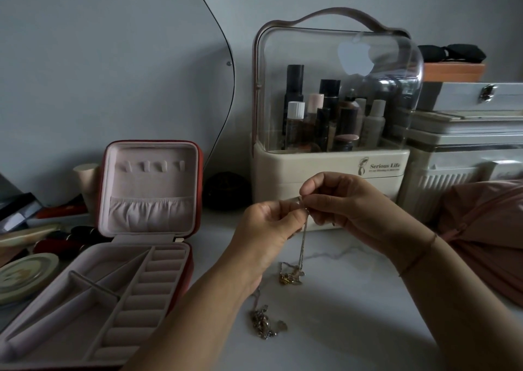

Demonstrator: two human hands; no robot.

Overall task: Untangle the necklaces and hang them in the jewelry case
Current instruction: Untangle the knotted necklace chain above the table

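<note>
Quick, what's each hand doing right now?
Left hand: pinches the top of the hanging necklace chain.
Right hand: pinches the same chain at the top.

Dim grey wall (113,45), curved mirror edge (226,48), white marble-look tabletop (353,300)

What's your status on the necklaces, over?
Left hand and right hand pinch one chain, tangled end on table. Second tangle lies loose. Case open, hooks bare. Nothing blocks it.

Fingertips (291,217) hide the top of the chain (303,243); the jewelry case (119,260) is cropped.
</note>
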